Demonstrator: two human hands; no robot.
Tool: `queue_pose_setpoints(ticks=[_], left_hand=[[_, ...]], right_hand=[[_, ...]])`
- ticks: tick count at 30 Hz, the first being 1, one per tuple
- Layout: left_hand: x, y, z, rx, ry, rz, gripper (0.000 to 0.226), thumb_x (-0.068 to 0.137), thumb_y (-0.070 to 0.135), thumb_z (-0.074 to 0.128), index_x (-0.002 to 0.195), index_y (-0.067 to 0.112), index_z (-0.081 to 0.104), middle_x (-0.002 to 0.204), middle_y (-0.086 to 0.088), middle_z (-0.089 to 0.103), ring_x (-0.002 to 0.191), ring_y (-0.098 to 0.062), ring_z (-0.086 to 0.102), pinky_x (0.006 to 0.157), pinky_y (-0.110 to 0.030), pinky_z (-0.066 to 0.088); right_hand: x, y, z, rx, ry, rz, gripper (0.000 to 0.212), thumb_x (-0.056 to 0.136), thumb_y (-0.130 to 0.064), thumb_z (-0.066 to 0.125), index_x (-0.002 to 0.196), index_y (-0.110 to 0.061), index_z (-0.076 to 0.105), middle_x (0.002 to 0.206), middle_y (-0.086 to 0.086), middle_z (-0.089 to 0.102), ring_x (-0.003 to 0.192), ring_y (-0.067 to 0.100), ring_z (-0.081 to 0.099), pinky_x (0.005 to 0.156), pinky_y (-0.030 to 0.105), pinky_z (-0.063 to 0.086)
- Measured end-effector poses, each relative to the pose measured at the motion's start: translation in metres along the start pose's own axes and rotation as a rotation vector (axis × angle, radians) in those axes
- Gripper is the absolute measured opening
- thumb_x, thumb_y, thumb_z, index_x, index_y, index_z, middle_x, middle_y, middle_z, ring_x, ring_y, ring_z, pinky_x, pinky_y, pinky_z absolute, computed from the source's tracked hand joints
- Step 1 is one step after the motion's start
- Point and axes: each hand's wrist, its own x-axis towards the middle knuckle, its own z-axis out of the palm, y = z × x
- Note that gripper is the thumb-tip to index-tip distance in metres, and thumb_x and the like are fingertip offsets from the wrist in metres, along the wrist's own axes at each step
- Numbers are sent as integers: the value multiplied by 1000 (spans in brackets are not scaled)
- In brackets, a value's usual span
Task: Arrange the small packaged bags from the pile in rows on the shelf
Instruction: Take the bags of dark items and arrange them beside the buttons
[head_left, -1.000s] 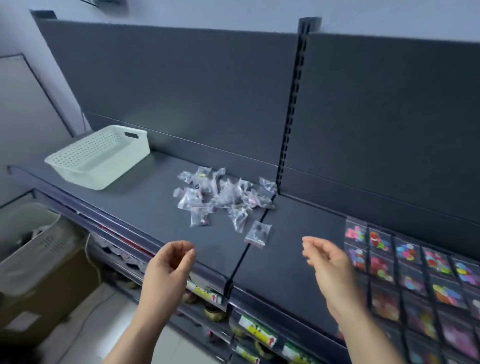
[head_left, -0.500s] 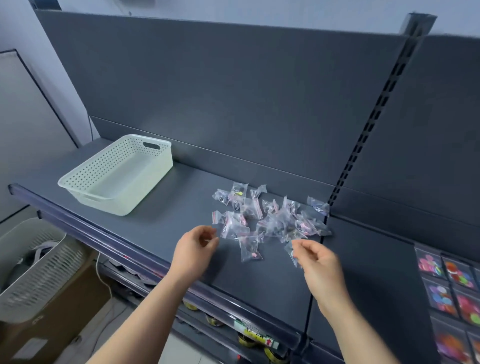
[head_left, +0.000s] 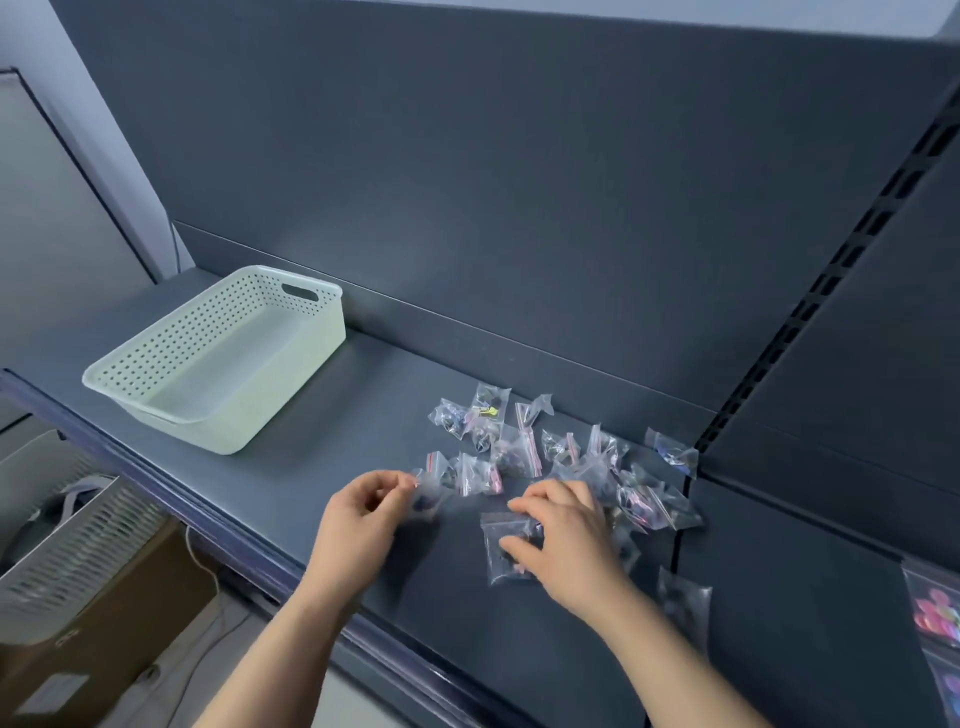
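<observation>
- Both hands were hovering empty off the shelf (head_left: 363, 405) edge a second ago; now they're in at the pile (head_left: 545, 452).
- Left hand (head_left: 363, 525): thumb and fingertips pinched on the left bag (head_left: 428, 493) at the pile's left edge. It's blurred, looks lifted.
- Right hand (head_left: 569, 540): fingers curled over the near bag (head_left: 504, 561), thumb against it, bag flat on the shelf in front of the pile.
- Meaning: two picks under way at once. The pile is barely dented — most of the job is left.
- Rows (head_left: 935, 618) of laid bags sit at far right, well apart from the pile, past the shelf seam.
- A stray bag (head_left: 685, 597) lies near the seam on the way there, so it could get swept.
- A white basket (head_left: 249, 415) sits left of the pile, out of the way.
- The bags overlap and are slick and clear — easy to drag a neighbour along.
</observation>
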Motion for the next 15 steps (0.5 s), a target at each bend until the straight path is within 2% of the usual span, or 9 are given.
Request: queue_pose_setpoints(ticks=[2, 4, 5, 7, 9, 10, 13, 15], left_hand=[[0, 11, -5, -231, -12, -61, 17, 94, 11, 54, 80, 11, 63, 68, 4, 68, 69, -14, 61, 72, -27, 51], [4, 22, -7, -388, -53, -109, 16, 94, 6, 47, 84, 6, 59, 75, -6, 72, 74, -19, 67, 75, -29, 55], [8, 26, -7, -405, -59, -125, 15, 94, 6, 46, 85, 5, 58, 76, -11, 70, 74, -22, 67, 78, -34, 55], [21, 26, -5, -353, -54, -130, 15, 94, 9, 46, 82, 8, 54, 68, -8, 62, 66, -22, 60, 79, -42, 53], [37, 25, 0, -179, -61, -87, 15, 94, 18, 50, 81, 12, 52, 65, -1, 50, 59, -16, 47, 72, -38, 52], [44, 22, 3, -40, -78, -35, 14, 93, 25, 55, 83, 15, 55, 69, 3, 50, 61, -15, 47, 70, -33, 50], [64, 13, 11, 457, -189, 131, 25, 80, 41, 72, 96, 23, 63, 84, 8, 61, 83, -12, 59, 77, -28, 45], [72, 6, 12, 684, -276, 200, 27, 79, 44, 68, 88, 19, 66, 76, 3, 63, 80, -21, 62, 73, -32, 50]], right_hand=[[4, -1, 3, -22, 8, -8, 19, 84, -42, 63, 96, -29, 70, 103, -16, 53, 108, 13, 38, 100, 23, 30], [5, -1, 4, -2, 15, 3, 12, 84, -37, 65, 80, -27, 69, 96, -17, 52, 104, 13, 39, 97, 24, 32], [6, 0, 3, 32, 20, 14, 11, 83, -35, 66, 76, -27, 68, 94, -16, 53, 102, 12, 40, 94, 23, 33], [5, -2, -1, 161, 24, 52, 12, 81, -30, 69, 70, -27, 64, 89, -15, 57, 96, 10, 44, 86, 22, 36], [4, -5, -8, 332, 40, 131, 14, 80, -26, 69, 69, -26, 61, 80, -10, 62, 82, 10, 53, 75, 24, 43], [3, -7, -12, 424, 61, 184, 13, 81, -24, 69, 70, -25, 61, 75, -9, 63, 73, 9, 56, 70, 24, 46], [3, -14, -23, 619, 127, 260, 12, 86, -18, 65, 77, -23, 59, 70, -6, 63, 58, 5, 50, 61, 21, 43], [6, -20, -25, 639, 170, 288, 10, 91, -15, 59, 85, -24, 59, 80, -6, 67, 58, 2, 50, 60, 18, 43]])
